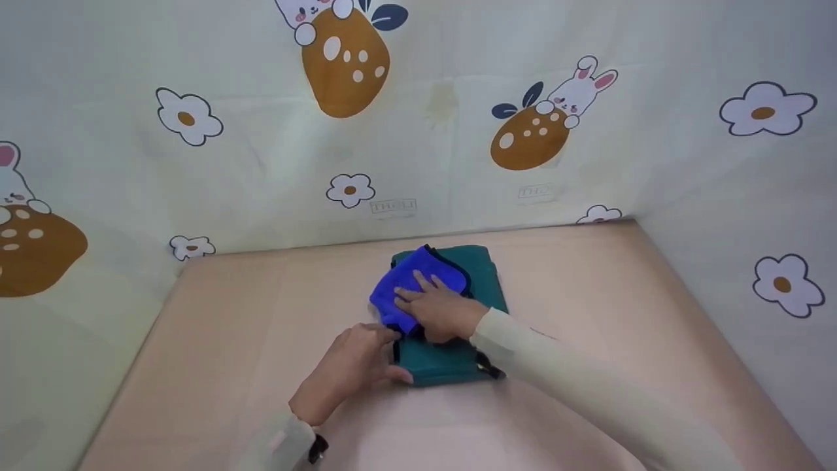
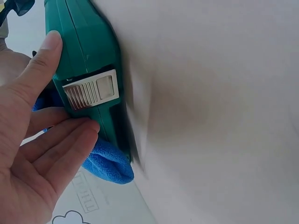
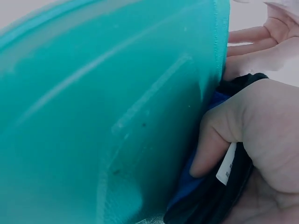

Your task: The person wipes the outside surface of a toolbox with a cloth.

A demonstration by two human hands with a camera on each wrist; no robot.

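Note:
A green plastic case point(image 1: 444, 363) lies on the table, with a metal latch point(image 2: 93, 89) on its left side. Over its upper left part is a blue cloth point(image 1: 425, 261) with black edging and a white tag point(image 3: 226, 165). My right hand point(image 1: 444, 311) presses flat on this cloth with fingers spread. At the case's near left corner my left hand point(image 1: 356, 356) holds the side, thumb on one edge and fingertips beside the latch. Part of the cloth hangs over the case's side next to those fingers. The case's top is partly hidden by cloth and hand.
A pale pinkish table surface point(image 1: 261, 314) surrounds the case. Behind and at both sides rise sheets printed with rabbits and flowers point(image 1: 186, 119). A dark clasp or handle piece point(image 1: 489, 366) shows at the case's near right corner.

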